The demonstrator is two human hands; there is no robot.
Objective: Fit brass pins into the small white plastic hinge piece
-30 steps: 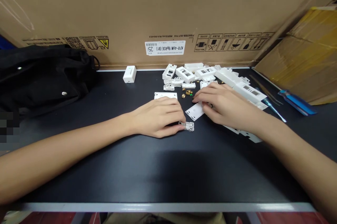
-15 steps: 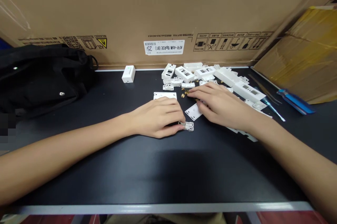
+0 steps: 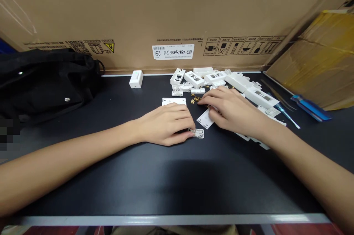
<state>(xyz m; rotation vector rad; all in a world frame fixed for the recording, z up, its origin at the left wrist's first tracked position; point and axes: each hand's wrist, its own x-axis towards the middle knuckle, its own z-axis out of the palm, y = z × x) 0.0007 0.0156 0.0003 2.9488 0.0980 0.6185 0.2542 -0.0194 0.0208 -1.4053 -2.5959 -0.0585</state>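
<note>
We have a small white plastic part (image 3: 199, 133) near the middle of the black table (image 3: 177, 183), its left end pinched between the thumb and fingers of our left hand (image 3: 168, 124). Our right hand (image 3: 232, 111) is bent over a flat white plate (image 3: 204, 119), covering much of it, with a fingertip at the edge of a small heap of gold-coloured pieces (image 3: 194, 98); we cannot tell whether that grip is pinching anything. We see 1 more white plate (image 3: 174, 101) just beyond our left hand. Behind the heap lie white casings (image 3: 195, 79), spreading rightward to 2 blue-handled tools (image 3: 311, 108). A white box (image 3: 136, 79) stands apart at the left, nearer a black bag (image 3: 47, 84). A large carton (image 3: 124, 6) bearing an upside-down label (image 3: 173, 51) lines the back; a yellow-taped carton (image 3: 318, 62) stands at right.
</note>
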